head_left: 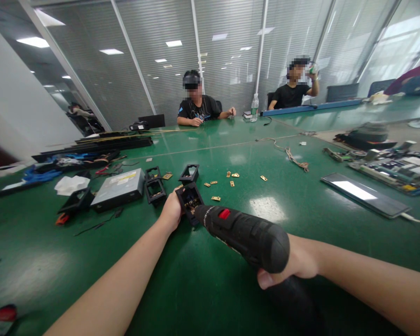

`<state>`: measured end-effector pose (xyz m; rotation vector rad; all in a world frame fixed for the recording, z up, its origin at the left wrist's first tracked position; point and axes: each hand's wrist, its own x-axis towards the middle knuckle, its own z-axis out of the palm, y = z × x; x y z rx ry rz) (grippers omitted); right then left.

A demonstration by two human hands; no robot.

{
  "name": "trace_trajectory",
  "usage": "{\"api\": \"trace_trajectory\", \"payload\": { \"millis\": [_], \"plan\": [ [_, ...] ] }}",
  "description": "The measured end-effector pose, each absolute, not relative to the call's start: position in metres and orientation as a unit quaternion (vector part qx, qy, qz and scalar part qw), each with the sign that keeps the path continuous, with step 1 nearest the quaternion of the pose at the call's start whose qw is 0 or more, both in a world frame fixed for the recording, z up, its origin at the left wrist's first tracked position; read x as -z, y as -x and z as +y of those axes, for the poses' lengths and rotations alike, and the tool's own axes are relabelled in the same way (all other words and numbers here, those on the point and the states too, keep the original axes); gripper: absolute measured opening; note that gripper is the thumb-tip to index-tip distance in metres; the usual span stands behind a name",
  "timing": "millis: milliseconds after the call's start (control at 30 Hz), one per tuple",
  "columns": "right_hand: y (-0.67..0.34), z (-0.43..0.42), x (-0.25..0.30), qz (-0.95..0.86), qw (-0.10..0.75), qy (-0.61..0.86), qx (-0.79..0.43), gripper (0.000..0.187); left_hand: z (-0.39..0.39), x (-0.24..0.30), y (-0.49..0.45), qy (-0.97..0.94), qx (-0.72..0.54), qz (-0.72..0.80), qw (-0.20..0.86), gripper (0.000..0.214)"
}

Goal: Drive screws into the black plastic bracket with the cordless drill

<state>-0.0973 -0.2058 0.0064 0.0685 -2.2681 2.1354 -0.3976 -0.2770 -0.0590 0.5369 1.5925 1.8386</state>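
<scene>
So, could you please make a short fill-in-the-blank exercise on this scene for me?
1. The right hand grips the drill, whose button is coloured ____.
2. The left hand holds a frame coloured ____.
3. The bottle stands upright on the ____ table.

Missing words: red; black; green.

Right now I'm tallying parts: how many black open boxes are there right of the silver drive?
4: one box held in the left hand, another just behind it, two beside the silver drive. Others could be hidden.
</scene>
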Motion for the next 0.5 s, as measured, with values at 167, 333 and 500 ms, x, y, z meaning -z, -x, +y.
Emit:
{"api": "trace_trajectory", "payload": {
  "millis": [167,333,500],
  "plan": [
    [0.0980,-0.2035,-0.0048,-0.732,0.010,-0.029,-0.681,0.089,-0.2773,0.0577,0.3963,-0.205,-0.695,0.611,0.320,0.035],
    [0.0985,-0.2044,-0.0048,-0.723,0.005,-0.024,-0.690,0.086,-0.2770,0.0571,0.3956,-0.206,-0.698,0.607,0.320,0.035],
    [0.0983,-0.2047,-0.0040,-0.723,0.012,-0.025,-0.690,0.079,-0.2772,0.0545,0.3933,-0.200,-0.697,0.613,0.313,0.033]
  ]
}}
